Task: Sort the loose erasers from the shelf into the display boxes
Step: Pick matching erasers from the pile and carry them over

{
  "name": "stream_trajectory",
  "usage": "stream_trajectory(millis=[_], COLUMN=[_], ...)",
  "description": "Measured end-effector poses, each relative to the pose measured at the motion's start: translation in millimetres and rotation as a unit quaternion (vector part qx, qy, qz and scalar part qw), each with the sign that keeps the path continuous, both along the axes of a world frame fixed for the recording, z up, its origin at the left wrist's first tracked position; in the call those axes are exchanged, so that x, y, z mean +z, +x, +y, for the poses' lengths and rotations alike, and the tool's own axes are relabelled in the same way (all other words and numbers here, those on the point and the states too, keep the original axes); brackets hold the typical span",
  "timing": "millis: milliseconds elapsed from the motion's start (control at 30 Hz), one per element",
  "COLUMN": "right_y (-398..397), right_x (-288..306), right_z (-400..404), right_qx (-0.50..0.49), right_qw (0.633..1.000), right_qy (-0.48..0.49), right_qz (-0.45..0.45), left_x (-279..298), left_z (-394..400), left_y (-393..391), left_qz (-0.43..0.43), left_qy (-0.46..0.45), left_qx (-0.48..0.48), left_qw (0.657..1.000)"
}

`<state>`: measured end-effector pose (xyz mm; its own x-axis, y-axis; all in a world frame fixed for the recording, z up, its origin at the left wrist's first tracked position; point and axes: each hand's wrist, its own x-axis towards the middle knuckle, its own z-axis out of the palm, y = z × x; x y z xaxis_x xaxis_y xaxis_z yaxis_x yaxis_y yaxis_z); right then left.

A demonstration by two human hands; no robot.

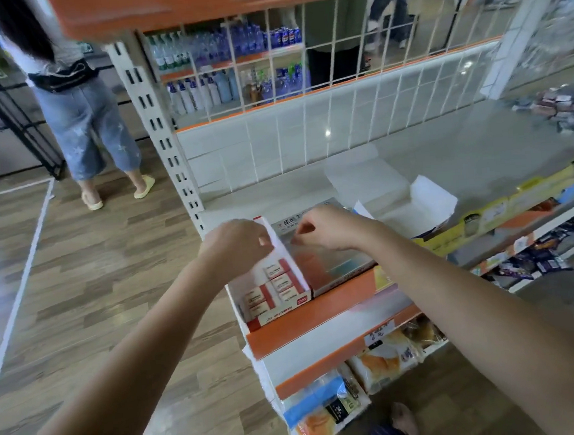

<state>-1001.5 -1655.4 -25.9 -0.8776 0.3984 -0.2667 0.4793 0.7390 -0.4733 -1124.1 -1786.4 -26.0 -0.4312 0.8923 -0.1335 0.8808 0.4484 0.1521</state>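
The left hand [238, 245] was curled over the back of the red and white box [273, 288], its fingers pinching the box's tall white side flap [283, 248]. That box sat at the left front corner of the shelf [479, 154] and held packed erasers [277, 281] in red and white sleeves, stacked in rows. The right hand [327, 229] lay just beside it with fingers bent down onto the flat grey box [334, 265]; what it pinched, if anything, I could not tell. Behind these stood an open white box [404, 201], its flaps raised. A pile of loose erasers [565, 109] lay far off at the shelf's right end. Bread packs [386, 360] filled the lower shelves, and a person [81, 106] stood in the aisle to the left.
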Motion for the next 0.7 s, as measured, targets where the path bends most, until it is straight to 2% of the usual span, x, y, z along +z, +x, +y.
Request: stream_trajectory(millis=[133, 300, 533, 700], right_y=[15.3, 67.2, 211.0, 327.1], right_x=[22.2, 32.2, 42.3, 45.1], right_z=[38.2, 104.5, 203.6, 285.2], right_qx=[-0.018, -0.045, -0.145, -0.224], right_qw=[0.993, 0.978, 0.955, 0.938], right_qy=[0.095, 0.199, 0.257, 0.259], right_qz=[0.070, 0.050, -0.010, -0.046], left_x=[25.5, 43.5, 52.1, 44.0], left_z=[30.9, 108.9, 255.5, 359.3], left_y=[8.8, 68.9, 201.5, 299.5], left_qz=[0.062, 0.122, 0.137, 0.079], left_qy=[0.054, 0.068, 0.063, 0.071], left_qx=[0.001, -0.071, -0.190, -0.237], left_qw=[0.997, 0.988, 0.970, 0.966])
